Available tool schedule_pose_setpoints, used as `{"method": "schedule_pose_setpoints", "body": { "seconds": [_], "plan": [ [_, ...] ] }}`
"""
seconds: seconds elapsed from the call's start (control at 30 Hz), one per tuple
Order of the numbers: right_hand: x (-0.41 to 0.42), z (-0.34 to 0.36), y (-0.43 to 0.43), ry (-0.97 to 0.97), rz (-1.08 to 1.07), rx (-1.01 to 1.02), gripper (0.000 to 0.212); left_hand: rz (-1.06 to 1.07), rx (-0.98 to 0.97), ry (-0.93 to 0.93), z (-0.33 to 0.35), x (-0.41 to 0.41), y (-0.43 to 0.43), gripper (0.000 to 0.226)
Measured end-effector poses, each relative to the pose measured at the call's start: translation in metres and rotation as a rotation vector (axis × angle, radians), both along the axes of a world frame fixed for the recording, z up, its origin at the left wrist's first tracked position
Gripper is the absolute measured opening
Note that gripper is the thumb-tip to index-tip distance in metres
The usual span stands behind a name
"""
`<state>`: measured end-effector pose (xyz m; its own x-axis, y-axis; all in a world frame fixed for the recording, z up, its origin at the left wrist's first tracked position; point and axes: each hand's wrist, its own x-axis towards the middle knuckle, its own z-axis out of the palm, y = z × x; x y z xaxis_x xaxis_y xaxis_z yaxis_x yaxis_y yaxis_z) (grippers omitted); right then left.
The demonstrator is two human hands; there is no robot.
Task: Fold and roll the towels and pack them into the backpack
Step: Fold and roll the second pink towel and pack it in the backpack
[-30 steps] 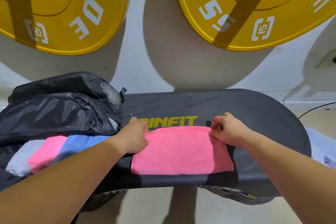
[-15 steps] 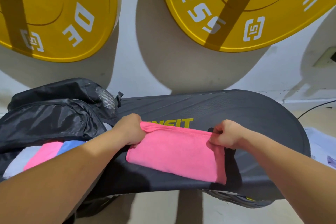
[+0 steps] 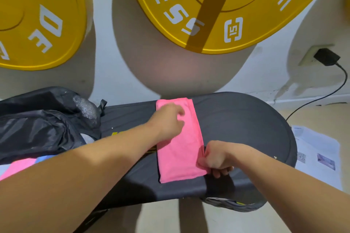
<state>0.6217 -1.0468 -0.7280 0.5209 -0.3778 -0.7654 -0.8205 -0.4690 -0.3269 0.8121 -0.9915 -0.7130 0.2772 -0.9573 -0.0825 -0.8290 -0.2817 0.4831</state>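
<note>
A folded pink towel (image 3: 181, 149) lies as a long strip on the dark bench (image 3: 246, 125), running from the far edge toward me. My left hand (image 3: 167, 121) rests on its far half, fingers loosely bent and blurred. My right hand (image 3: 216, 157) pinches the towel's near right corner. The black backpack (image 3: 43, 125) sits at the left end of the bench. Rolled pink and blue towels (image 3: 20, 164) show in its opening under my left forearm.
Two big yellow weight plates (image 3: 217, 11) lean against the white wall behind the bench. A black charger (image 3: 326, 56) with its cable is plugged in at the right. Papers (image 3: 318, 157) lie on the floor to the right of the bench.
The towel went from lying crosswise to lying lengthwise away from me. My left hand moved onto its far half, and my right hand came to the near right corner.
</note>
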Motion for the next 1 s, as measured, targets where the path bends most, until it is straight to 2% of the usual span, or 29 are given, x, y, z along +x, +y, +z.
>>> {"method": "schedule_pose_setpoints", "body": {
  "seconds": [0.07,0.17,0.23,0.3,0.43,0.47,0.53,0.6,0.63,0.77,0.9,1.0],
  "plan": [
    [-0.001,0.001,0.000,0.000,-0.024,0.026,0.037,-0.147,0.030,-0.081,-0.006,-0.017,0.033,0.018],
    [0.004,0.002,0.008,0.059,-0.029,0.151,0.028,-0.329,0.160,-0.223,-0.017,-0.027,0.085,0.040],
    [0.009,0.005,0.018,0.136,0.021,0.208,0.025,-0.399,0.239,-0.287,-0.025,-0.027,0.108,0.047],
    [0.014,0.009,0.025,0.168,0.096,0.102,0.028,-0.422,0.233,-0.285,-0.029,-0.023,0.120,0.042],
    [0.019,0.019,0.031,-0.003,0.304,-0.472,0.018,-0.456,0.210,-0.327,-0.030,-0.021,0.128,0.022],
    [0.021,0.017,0.035,-0.099,0.338,-0.534,0.019,-0.451,0.213,-0.353,-0.030,-0.024,0.130,0.022],
    [0.022,0.008,0.045,-0.305,0.351,-0.425,0.027,-0.433,0.215,-0.384,-0.029,-0.031,0.132,0.022],
    [0.019,-0.001,0.054,-0.368,0.313,-0.237,0.042,-0.409,0.229,-0.383,-0.027,-0.034,0.131,0.019],
    [0.017,-0.006,0.057,-0.359,0.341,-0.228,0.046,-0.402,0.228,-0.366,-0.027,-0.033,0.130,0.017],
    [0.015,-0.019,0.060,-0.371,0.468,-0.367,0.049,-0.369,0.165,-0.197,-0.032,-0.013,0.134,0.015],
    [0.010,-0.030,0.061,-0.504,0.481,-0.510,0.033,-0.264,0.083,-0.022,-0.027,-0.004,0.134,0.003],
    [0.006,-0.029,0.055,-0.587,0.425,-0.522,0.025,-0.234,0.045,-0.115,-0.027,-0.005,0.138,0.008]
  ]
}}
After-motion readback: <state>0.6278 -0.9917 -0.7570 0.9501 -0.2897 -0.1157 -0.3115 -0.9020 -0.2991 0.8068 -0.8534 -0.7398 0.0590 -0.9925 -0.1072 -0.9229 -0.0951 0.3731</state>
